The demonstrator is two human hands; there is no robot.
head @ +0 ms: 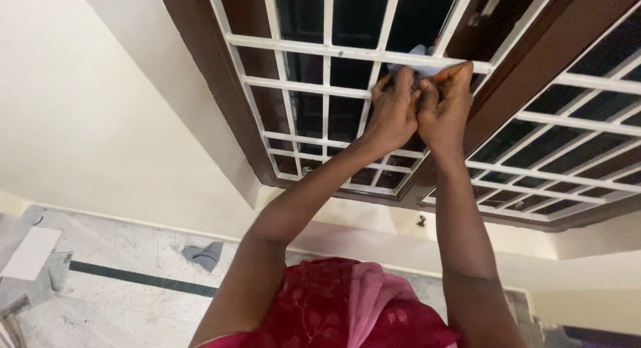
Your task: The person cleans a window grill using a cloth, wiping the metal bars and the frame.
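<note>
My left hand (394,111) and my right hand (446,101) are raised together against a white metal window grille (327,91) set in a dark brown frame (230,87). Both hands pinch a small pale cloth or paper (422,64), pressed against a horizontal bar of the grille. Most of that piece is hidden behind my fingers. Dark glass shows behind the bars. Below my arms I see my red and pink clothing (340,308).
A second grille panel (574,141) stands to the right of the brown centre post. The cream wall (100,121) runs down to a marble floor with a dark stripe (133,278). A grey rag (203,254) and a white sheet (30,253) lie on the floor.
</note>
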